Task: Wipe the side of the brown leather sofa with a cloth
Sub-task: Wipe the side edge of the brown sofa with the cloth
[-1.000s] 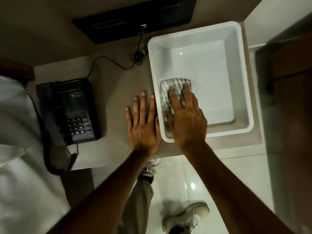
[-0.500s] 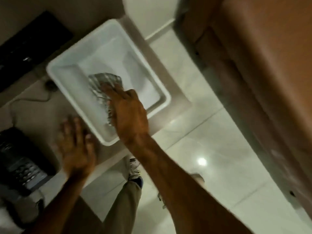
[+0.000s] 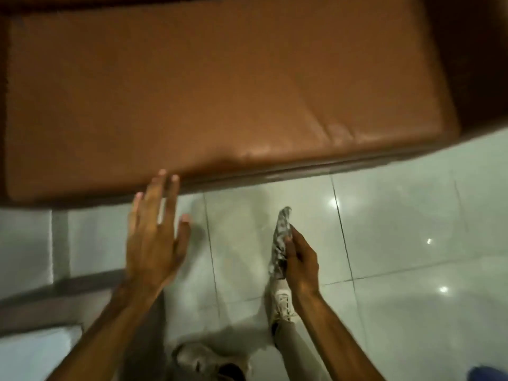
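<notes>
Head view: you had turned away from the desk and its white basin, which were no longer in sight, and the brown leather sofa [image 3: 220, 86] filled the upper part of the frame, its near edge running across above the pale tiled floor [image 3: 398, 229]. Your right hand [image 3: 301, 259] had lifted the cloth [image 3: 280, 243] clear of the basin and gripped it bunched, fingers curled tight around its lower half, the free end sticking up toward the sofa's near edge but not touching it. Your left hand [image 3: 155, 237] had left the desk and reached forward flat, fingers spread, their tips at the sofa's near edge; whether they actually touched the leather you could not tell through the blur. Your shoes [image 3: 283, 301] stood on the tiles just below the cloth. As I judged it, fetching was done and wiping had not begun: the cloth had yet to meet the sofa's side, which sat mostly hidden beneath that near edge
</notes>
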{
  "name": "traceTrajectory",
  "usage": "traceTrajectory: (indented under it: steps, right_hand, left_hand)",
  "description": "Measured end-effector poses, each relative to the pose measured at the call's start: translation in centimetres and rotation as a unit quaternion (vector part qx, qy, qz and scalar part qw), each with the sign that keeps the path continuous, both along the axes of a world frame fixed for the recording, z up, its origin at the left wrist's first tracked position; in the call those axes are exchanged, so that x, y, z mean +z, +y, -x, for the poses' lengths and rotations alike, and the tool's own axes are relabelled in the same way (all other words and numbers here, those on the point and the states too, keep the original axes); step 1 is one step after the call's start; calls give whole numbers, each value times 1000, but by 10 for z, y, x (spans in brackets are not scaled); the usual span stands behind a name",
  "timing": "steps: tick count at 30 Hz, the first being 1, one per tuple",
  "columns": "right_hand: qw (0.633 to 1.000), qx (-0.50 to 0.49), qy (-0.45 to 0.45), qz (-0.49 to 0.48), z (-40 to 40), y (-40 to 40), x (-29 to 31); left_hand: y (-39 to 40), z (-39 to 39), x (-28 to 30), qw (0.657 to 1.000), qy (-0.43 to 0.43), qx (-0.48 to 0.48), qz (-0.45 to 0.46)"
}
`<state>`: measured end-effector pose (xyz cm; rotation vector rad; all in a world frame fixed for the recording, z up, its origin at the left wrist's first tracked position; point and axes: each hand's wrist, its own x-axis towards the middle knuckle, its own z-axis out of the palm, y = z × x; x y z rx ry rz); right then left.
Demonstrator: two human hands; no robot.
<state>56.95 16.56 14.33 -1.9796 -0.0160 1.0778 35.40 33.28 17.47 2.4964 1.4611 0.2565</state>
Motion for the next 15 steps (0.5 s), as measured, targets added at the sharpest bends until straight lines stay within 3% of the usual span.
traceTrajectory:
  steps: [2, 4, 7, 12, 15]
  right_hand:
    - [996, -84, 4, 6, -41, -20, -10]
    - [985, -167, 37, -7, -60, -29, -21]
    - [954, -286, 91, -17, -79, -34, -55]
    - [920, -368, 131, -23, -69, 9, -125]
    - [898, -418, 135, -31, -67, 55, -162]
  left_hand:
    - [18, -91, 17, 982, 38, -183, 10]
    - [41, -160, 9, 949, 113, -294, 15]
    - [58, -238, -16, 909, 160, -384, -12]
    - [80, -353, -83, 829, 172, -528, -72]
    - [87, -379, -134, 805, 185, -550, -125]
